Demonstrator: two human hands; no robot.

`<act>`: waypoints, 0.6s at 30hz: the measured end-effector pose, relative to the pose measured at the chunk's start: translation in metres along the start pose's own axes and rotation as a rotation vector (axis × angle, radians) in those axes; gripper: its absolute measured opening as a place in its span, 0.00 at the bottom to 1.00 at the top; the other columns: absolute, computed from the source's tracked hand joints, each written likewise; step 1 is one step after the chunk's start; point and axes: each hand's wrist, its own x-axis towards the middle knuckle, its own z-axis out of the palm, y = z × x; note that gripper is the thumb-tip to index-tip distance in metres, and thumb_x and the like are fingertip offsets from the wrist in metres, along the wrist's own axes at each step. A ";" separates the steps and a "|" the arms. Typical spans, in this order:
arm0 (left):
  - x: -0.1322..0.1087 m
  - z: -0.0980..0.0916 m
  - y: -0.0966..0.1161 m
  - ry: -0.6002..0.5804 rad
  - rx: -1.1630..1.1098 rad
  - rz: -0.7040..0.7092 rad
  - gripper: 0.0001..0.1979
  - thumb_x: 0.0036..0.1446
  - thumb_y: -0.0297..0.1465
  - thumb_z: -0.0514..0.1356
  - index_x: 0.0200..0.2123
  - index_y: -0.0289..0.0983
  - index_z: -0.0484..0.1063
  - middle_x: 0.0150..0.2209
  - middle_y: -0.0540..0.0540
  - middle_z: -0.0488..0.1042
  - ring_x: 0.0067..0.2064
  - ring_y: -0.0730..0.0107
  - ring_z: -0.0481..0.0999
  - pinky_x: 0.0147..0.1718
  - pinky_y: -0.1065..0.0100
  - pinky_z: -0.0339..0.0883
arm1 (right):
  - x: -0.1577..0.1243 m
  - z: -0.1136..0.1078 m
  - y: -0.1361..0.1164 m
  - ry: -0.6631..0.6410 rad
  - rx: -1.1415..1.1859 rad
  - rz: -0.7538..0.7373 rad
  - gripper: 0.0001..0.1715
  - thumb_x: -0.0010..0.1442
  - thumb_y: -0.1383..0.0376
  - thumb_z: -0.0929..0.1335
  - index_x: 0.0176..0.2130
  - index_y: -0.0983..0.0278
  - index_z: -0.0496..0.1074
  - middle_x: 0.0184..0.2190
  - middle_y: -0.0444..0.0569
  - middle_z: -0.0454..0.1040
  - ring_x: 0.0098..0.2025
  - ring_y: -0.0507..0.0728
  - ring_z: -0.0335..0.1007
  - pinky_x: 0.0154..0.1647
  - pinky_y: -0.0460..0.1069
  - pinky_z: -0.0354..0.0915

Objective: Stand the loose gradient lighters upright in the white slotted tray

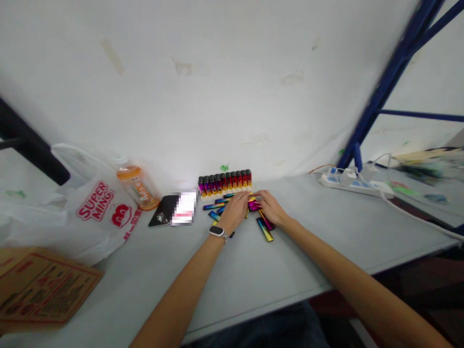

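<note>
Several shiny lighters with metallic purple, red and gold bodies and black tops stand upright in a pale rack against the wall. Before the rack lie loose, flat, metallic lighters in blue, gold and magenta. My left hand, a wristband above it, rests over the pile with fingers close together; what lies beneath them is hidden. My right hand bends its fingers around magenta lighters at the pile's right side. The fingertips of both hands come near each other just in front of the rack.
Left of the pile lie a black item with a partly blurred white face, an orange drink bottle, a white plastic bag and a cardboard box. A power strip with cables sits right, by a blue metal post.
</note>
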 end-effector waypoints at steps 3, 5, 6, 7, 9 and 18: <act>-0.008 -0.011 0.003 0.037 -0.033 -0.054 0.18 0.67 0.25 0.46 0.54 0.33 0.69 0.53 0.38 0.74 0.56 0.60 0.71 0.58 0.55 0.65 | -0.001 -0.023 -0.001 -0.088 -0.161 0.050 0.17 0.57 0.71 0.63 0.45 0.66 0.75 0.44 0.54 0.69 0.51 0.59 0.64 0.58 0.54 0.59; -0.014 -0.017 0.005 0.052 -0.033 -0.095 0.15 0.67 0.26 0.47 0.49 0.34 0.72 0.49 0.39 0.75 0.52 0.59 0.72 0.55 0.54 0.67 | -0.002 -0.035 -0.007 -0.176 -0.286 0.036 0.15 0.56 0.67 0.67 0.43 0.63 0.77 0.43 0.54 0.70 0.49 0.61 0.63 0.55 0.55 0.59; -0.016 -0.019 0.007 0.056 -0.029 -0.110 0.14 0.67 0.26 0.48 0.47 0.34 0.73 0.47 0.39 0.75 0.51 0.58 0.73 0.53 0.53 0.68 | -0.002 -0.039 -0.011 -0.217 -0.341 0.022 0.14 0.56 0.65 0.68 0.43 0.62 0.78 0.43 0.54 0.70 0.49 0.61 0.63 0.54 0.55 0.59; -0.019 -0.020 0.008 0.059 -0.025 -0.122 0.13 0.67 0.27 0.48 0.45 0.34 0.73 0.45 0.40 0.75 0.49 0.58 0.73 0.52 0.53 0.68 | -0.001 -0.041 -0.016 -0.252 -0.395 0.009 0.14 0.56 0.63 0.68 0.43 0.61 0.78 0.43 0.54 0.70 0.48 0.62 0.63 0.53 0.55 0.59; -0.024 -0.022 0.010 0.070 -0.028 -0.141 0.12 0.67 0.27 0.49 0.42 0.34 0.73 0.43 0.40 0.74 0.47 0.58 0.72 0.50 0.54 0.69 | 0.004 -0.040 -0.027 -0.317 -0.505 -0.013 0.15 0.55 0.60 0.69 0.43 0.60 0.78 0.43 0.55 0.70 0.49 0.63 0.63 0.50 0.56 0.58; -0.032 -0.038 0.010 0.172 -0.177 -0.191 0.10 0.64 0.26 0.52 0.42 0.36 0.73 0.43 0.43 0.76 0.48 0.61 0.73 0.52 0.56 0.67 | 0.026 -0.026 -0.042 -0.316 -0.494 -0.125 0.07 0.58 0.62 0.68 0.36 0.64 0.72 0.41 0.57 0.74 0.48 0.64 0.66 0.50 0.56 0.58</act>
